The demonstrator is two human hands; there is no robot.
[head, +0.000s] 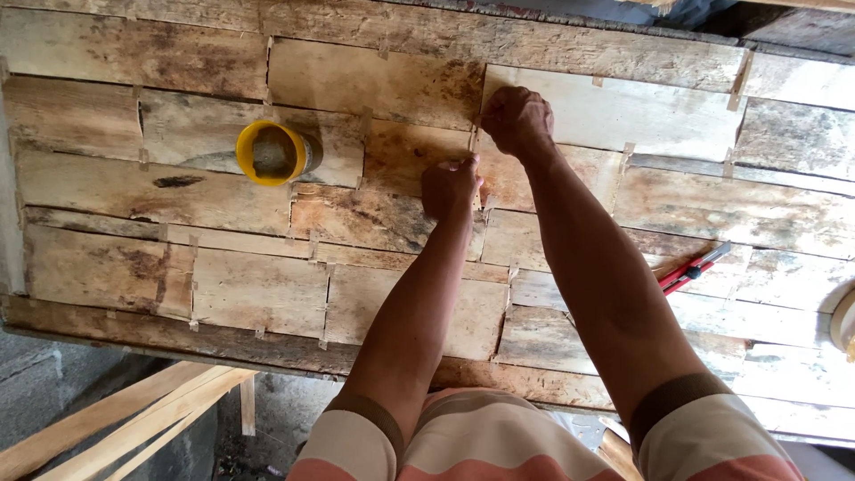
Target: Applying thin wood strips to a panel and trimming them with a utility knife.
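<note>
You are pressing both hands down on a patchwork of thin wood veneer sheets [570, 111] that is lying across the bench [178, 334]. Your left hand [451, 187] is curling closed, fingertips pinching at a short strip of pale tape [473, 138] over a seam between two sheets. Your right hand [517, 120] is sitting just above it, knuckles bent and fingers folded down onto the same seam, the two hands almost touching.

The sheets are looking weathered: tan and grey, blotched with dark stains, their edges joined by many small tape tabs. A yellow-rimmed roll [272, 153] is resting on the veneer well to the left of your hands, and a red-handled cutter [690, 267] is lying to the right, near your forearm. Below the bench edge, pale wooden slats [134, 414] are leaning over a grey concrete floor [36, 392].
</note>
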